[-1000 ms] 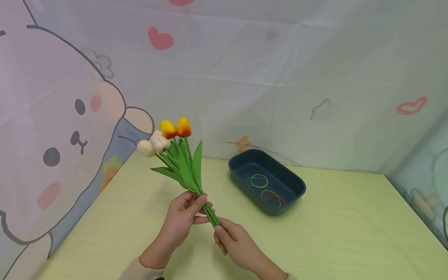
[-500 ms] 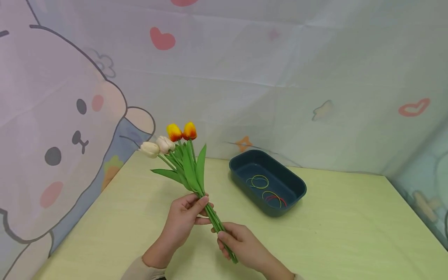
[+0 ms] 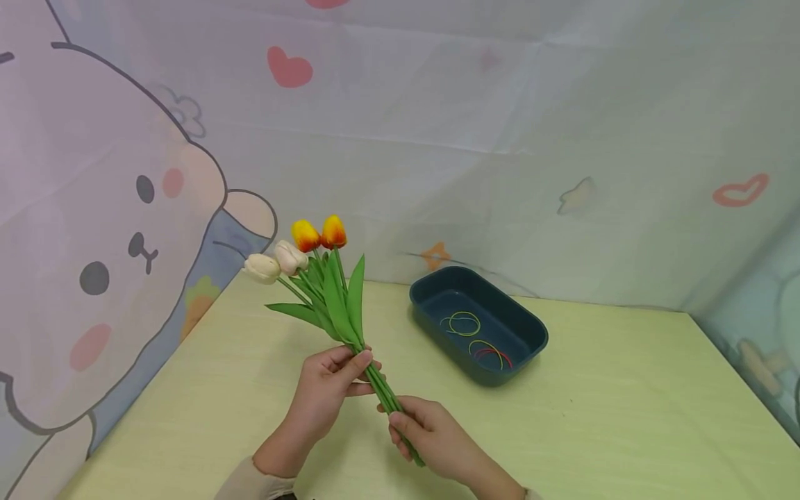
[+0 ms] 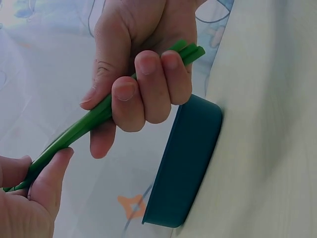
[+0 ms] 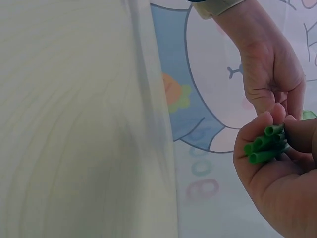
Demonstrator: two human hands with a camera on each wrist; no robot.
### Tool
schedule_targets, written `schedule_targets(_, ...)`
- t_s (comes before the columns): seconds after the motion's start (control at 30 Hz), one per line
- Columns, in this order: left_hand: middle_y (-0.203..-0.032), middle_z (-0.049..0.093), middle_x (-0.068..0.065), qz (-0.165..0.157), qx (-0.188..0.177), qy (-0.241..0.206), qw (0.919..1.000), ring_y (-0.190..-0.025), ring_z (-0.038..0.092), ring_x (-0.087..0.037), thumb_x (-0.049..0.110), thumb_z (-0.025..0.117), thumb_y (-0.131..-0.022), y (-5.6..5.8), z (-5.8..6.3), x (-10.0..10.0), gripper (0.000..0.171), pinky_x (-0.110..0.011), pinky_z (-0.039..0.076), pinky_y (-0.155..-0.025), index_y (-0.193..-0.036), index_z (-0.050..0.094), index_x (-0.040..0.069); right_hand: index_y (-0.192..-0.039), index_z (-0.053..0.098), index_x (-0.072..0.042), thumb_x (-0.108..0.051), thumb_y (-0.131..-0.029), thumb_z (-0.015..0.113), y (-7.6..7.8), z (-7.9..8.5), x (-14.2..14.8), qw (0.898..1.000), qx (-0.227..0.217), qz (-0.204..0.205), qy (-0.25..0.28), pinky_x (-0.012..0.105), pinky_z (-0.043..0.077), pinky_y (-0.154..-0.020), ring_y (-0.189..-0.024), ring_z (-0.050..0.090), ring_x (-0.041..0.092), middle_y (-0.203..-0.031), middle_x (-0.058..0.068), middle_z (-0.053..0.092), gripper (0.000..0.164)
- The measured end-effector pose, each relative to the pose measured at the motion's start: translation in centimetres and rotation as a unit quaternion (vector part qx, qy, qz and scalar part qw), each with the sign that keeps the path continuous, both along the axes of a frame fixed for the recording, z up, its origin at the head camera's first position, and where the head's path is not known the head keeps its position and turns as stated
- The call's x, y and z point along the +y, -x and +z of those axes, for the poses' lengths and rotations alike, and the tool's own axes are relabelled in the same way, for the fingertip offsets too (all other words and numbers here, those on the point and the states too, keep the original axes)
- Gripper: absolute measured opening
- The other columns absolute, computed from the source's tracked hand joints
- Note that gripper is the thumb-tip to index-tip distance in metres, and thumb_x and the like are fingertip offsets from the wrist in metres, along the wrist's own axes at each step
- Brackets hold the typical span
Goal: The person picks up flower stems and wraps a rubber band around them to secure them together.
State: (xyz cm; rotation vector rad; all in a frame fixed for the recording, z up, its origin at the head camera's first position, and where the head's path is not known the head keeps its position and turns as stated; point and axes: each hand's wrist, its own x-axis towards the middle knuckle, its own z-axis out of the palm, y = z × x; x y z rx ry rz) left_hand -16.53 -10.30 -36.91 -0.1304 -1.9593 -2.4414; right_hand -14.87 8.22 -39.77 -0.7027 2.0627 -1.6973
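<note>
A bunch of tulips [image 3: 336, 302] tilts to the left above the table, with two white heads [image 3: 290, 257] and two yellow-orange heads [image 3: 334, 232]. Just under the leaves, my left hand [image 3: 320, 394] pinches the green stems between thumb and fingers. Lower down, my right hand [image 3: 434, 439] grips the same stems. In the left wrist view, the right hand's fingers curl round them, and the cut stem ends [image 4: 190, 52] stick out past it. Those hollow ends [image 5: 265, 144] also show in the right wrist view, beside the right thumb.
A dark blue tray [image 3: 525, 368] stands on the pale yellow table [image 3: 625, 396], right of the flowers. Several thin bands lie in it, including a yellow band [image 3: 464, 323] and a red band [image 3: 494, 353]. Behind hangs a printed cloth [image 3: 450, 104].
My right hand has moved down the stems relative to my left, and the stem ends now show below it. The flower heads have shifted slightly and spread a little. The tray stays put.
</note>
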Motion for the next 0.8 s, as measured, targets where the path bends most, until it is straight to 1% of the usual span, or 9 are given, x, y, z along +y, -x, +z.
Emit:
schedule_targets(0.1,-0.08,0.068,-0.008,-0.001,0.004,0.0,1.0,-0.073,0.071,-0.016,0.001,0.06,-0.094,0.0,0.0,0.0,0.024,-0.035,0.062,-0.071,-0.105,0.06,-0.019,-0.116,0.054,0.012,-0.014,-0.103,0.046,0.1,0.0,0.2,1.0,-0.006,0.013,0.006,0.016,0.045,-0.053,-0.059,0.052,0.007,-0.077,0.005,0.055,0.03)
schedule_targets(0.17,-0.079,0.068,-0.008,-0.002,0.006,0.0,1.0,-0.072,0.07,-0.016,0.001,0.06,-0.094,-0.1,0.0,0.1,0.023,-0.035,0.062,-0.071,-0.105,0.059,-0.02,-0.115,0.054,0.012,-0.015,-0.103,0.047,0.3,0.0,0.5,1.0,-0.008,0.025,0.007,0.017,0.048,-0.056,-0.063,0.056,0.008,-0.08,0.01,0.059,0.031)
schedule_targets(0.27,-0.079,0.068,-0.007,0.002,0.008,0.002,1.0,-0.072,0.07,-0.016,0.001,0.06,-0.094,0.0,0.1,0.0,0.023,-0.035,0.062,-0.07,-0.104,0.06,-0.02,-0.123,0.053,0.011,-0.018,-0.102,0.05,0.7,0.0,1.3,0.999,0.002,0.032,-0.005,0.019,0.054,-0.066,-0.075,0.064,0.01,-0.092,0.016,0.066,0.036)
schedule_targets(0.33,-0.079,0.068,-0.007,0.008,0.011,0.001,0.9999,-0.072,0.07,-0.016,0.001,0.06,-0.094,0.0,0.1,-0.1,0.023,-0.035,0.062,-0.07,-0.104,0.06,-0.02,-0.131,0.05,0.009,-0.02,-0.101,0.052,1.1,0.5,2.1,0.999,0.021,0.026,-0.026,0.02,0.055,-0.073,-0.084,0.066,0.011,-0.101,0.017,0.067,0.042)
schedule_targets(0.43,-0.079,0.068,-0.007,0.015,0.017,0.001,0.9997,-0.072,0.07,-0.016,0.0,0.059,-0.094,0.1,0.2,-0.3,0.023,-0.035,0.062,-0.069,-0.105,0.06,-0.02,-0.137,0.044,0.009,-0.02,-0.1,0.053,2.1,1.7,3.8,0.995,0.078,0.009,-0.062,0.022,0.056,-0.078,-0.093,0.066,0.018,-0.11,0.019,0.066,0.048)
schedule_targets(0.5,-0.078,0.068,-0.006,0.016,0.022,-0.001,0.9996,-0.071,0.07,-0.016,0.0,0.059,-0.094,0.1,0.3,-0.5,0.024,-0.036,0.062,-0.069,-0.105,0.06,-0.021,-0.138,0.044,0.009,-0.018,-0.1,0.054,2.9,3.0,5.2,0.989,0.117,-0.008,-0.087,0.023,0.056,-0.079,-0.096,0.066,0.023,-0.114,0.02,0.065,0.047)
schedule_targets(0.6,-0.078,0.068,-0.005,0.012,0.026,0.0,0.9996,-0.072,0.07,-0.016,-0.001,0.059,-0.093,0.2,0.3,-0.6,0.024,-0.036,0.062,-0.069,-0.106,0.059,-0.021,-0.139,0.043,0.007,-0.017,-0.1,0.054,4.2,5.2,7.3,0.977,0.168,-0.035,-0.123,0.024,0.056,-0.082,-0.103,0.065,0.026,-0.117,0.019,0.064,0.047)
schedule_targets(0.7,-0.078,0.068,-0.004,0.011,0.025,0.001,0.9996,-0.071,0.07,-0.015,-0.001,0.059,-0.093,0.2,0.3,-0.8,0.024,-0.035,0.062,-0.068,-0.107,0.059,-0.021,-0.141,0.043,0.003,-0.02,-0.1,0.055,5.4,7.3,9.1,0.964,0.196,-0.064,-0.167,0.025,0.056,-0.081,-0.103,0.065,0.025,-0.118,0.014,0.064,0.048)
schedule_targets(0.8,-0.077,0.068,-0.003,0.01,0.022,0.004,0.9997,-0.071,0.07,-0.014,-0.002,0.058,-0.094,0.2,0.4,-0.9,0.024,-0.033,0.062,-0.067,-0.108,0.058,-0.021,-0.142,0.043,-0.001,-0.023,-0.099,0.057,6.6,8.7,10.3,0.947,0.229,-0.086,-0.21,0.03,0.056,-0.082,-0.103,0.064,0.023,-0.118,0.011,0.064,0.05)
